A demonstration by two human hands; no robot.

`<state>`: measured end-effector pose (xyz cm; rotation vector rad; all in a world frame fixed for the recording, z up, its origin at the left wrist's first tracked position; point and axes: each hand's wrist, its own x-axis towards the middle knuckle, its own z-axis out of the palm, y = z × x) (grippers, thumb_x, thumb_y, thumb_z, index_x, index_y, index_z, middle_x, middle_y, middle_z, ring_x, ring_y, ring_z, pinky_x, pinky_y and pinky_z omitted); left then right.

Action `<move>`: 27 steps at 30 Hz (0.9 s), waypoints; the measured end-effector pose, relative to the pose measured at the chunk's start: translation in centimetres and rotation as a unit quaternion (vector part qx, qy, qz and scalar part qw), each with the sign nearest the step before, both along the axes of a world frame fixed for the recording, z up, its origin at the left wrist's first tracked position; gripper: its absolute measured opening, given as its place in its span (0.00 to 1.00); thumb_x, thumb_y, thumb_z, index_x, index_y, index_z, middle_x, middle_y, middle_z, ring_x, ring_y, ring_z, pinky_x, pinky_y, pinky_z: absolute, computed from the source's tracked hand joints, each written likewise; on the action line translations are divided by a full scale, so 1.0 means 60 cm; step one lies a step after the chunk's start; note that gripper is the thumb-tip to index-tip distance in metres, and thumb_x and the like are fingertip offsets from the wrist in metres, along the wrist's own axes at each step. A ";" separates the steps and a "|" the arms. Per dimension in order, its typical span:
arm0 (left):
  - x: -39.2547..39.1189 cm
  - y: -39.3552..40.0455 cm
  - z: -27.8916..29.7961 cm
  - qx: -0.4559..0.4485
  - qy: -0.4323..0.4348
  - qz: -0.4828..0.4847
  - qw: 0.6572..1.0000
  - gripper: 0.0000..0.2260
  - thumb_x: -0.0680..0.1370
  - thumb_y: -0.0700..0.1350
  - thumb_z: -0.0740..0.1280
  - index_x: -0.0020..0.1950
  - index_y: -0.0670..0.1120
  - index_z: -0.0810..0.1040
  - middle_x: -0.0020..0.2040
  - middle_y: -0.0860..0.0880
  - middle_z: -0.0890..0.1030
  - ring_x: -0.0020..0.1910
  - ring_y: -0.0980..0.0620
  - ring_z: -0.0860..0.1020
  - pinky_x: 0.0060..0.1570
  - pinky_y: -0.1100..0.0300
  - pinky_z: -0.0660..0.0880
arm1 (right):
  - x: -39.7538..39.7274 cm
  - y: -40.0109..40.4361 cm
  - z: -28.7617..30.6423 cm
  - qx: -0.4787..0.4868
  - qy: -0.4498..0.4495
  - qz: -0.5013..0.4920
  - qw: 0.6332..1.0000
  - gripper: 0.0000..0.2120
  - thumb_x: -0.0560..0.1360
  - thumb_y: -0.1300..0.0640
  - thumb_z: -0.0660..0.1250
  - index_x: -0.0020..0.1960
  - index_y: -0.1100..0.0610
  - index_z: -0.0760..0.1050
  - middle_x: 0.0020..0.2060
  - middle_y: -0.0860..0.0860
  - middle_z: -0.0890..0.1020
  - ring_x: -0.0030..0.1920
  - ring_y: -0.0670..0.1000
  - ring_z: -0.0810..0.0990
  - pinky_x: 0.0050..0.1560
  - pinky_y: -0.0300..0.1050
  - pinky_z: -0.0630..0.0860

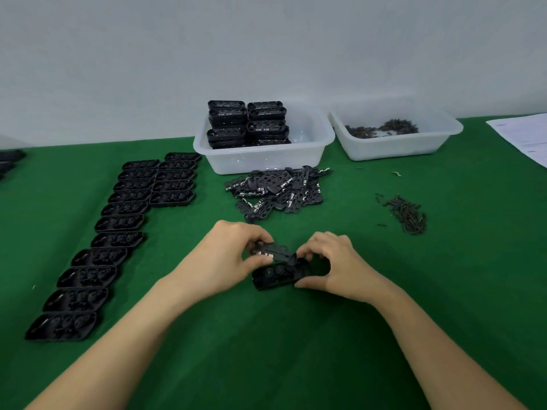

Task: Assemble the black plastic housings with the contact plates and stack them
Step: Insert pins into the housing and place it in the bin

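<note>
Black housing [276, 276] sits on the green cloth [296, 350] at centre, open side up, near you. Contact plate [273, 252] is tilted over its far edge, one end down at the housing. Your left hand [228, 255] pinches the plate's left end, fingers curled. Your right hand [334, 266] curls round the housing's right end, thumb at the near side, fingertips on the plate's other end.

Beyond the hands: loose heap of contact plates [278, 190]. Behind it, a clear tub [260, 158] with stacked housings [247, 124]. To its right, a second tub [396, 143] holding small dark parts. Pile of small dark pins [410, 214] on the cloth at right. Two rows of open housings [118, 229] at left. Paper sheet [524, 137] at far right.
</note>
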<state>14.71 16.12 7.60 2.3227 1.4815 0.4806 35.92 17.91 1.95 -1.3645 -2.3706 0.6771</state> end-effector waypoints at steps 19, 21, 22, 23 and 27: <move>0.022 0.012 -0.022 0.018 0.106 -0.013 0.994 0.14 0.67 0.55 0.74 0.50 0.54 0.80 0.46 0.55 0.80 0.47 0.53 0.77 0.48 0.55 0.74 | -0.015 -0.005 -0.008 0.020 0.008 -0.028 0.999 0.19 0.63 0.38 0.71 0.48 0.48 0.74 0.38 0.40 0.71 0.42 0.42 0.69 0.48 0.41 0.60; 0.010 0.003 -0.037 0.023 0.066 -0.006 0.998 0.15 0.65 0.55 0.75 0.49 0.53 0.82 0.49 0.55 0.79 0.50 0.53 0.77 0.52 0.53 0.73 | -0.016 -0.004 -0.010 0.019 -0.007 -0.026 0.999 0.19 0.64 0.37 0.70 0.48 0.47 0.73 0.38 0.39 0.70 0.42 0.42 0.69 0.46 0.41 0.59; 0.006 0.000 -0.043 0.021 0.038 -0.001 0.999 0.15 0.65 0.54 0.76 0.49 0.52 0.82 0.49 0.54 0.80 0.51 0.53 0.77 0.53 0.51 0.72 | -0.017 -0.003 -0.011 0.020 -0.011 -0.023 0.999 0.19 0.64 0.37 0.70 0.48 0.46 0.72 0.38 0.39 0.70 0.42 0.42 0.69 0.46 0.41 0.59; 0.004 -0.002 -0.048 0.018 0.013 0.006 1.000 0.16 0.64 0.54 0.76 0.49 0.51 0.83 0.49 0.54 0.80 0.51 0.52 0.77 0.54 0.49 0.72 | -0.017 -0.003 -0.012 0.022 -0.011 -0.021 0.999 0.18 0.64 0.37 0.70 0.47 0.46 0.71 0.38 0.38 0.70 0.42 0.41 0.69 0.46 0.41 0.59; -0.007 -0.013 -0.064 0.027 -0.047 0.036 0.998 0.19 0.63 0.55 0.76 0.52 0.52 0.81 0.50 0.55 0.79 0.52 0.53 0.77 0.55 0.47 0.71 | -0.015 -0.003 -0.015 0.023 -0.005 -0.016 1.000 0.17 0.65 0.38 0.70 0.47 0.45 0.70 0.38 0.37 0.69 0.40 0.35 0.66 0.44 0.40 0.57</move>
